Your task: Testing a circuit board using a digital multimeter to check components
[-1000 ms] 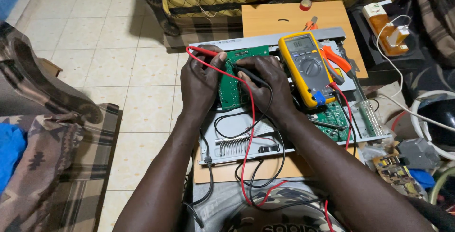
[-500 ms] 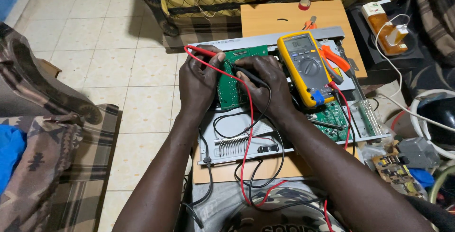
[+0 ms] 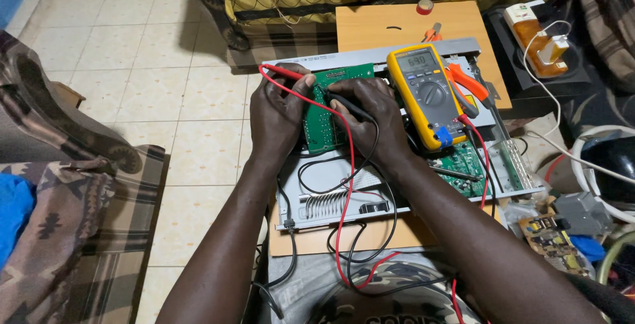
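Left hand pinches the red probe, right hand grips the black probe, both on the green circuit board; yellow multimeter just beside.

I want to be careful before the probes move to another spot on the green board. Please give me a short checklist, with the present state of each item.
1. Red probe held in left hand: ok.
2. Black probe held in right hand: ok.
3. Probe tips touching the green circuit board: cannot tell, fingers hide them.
4. Yellow multimeter display lit and facing the person: ok.
5. Red lead and black lead kept apart: not ok, they cross over the open metal chassis.
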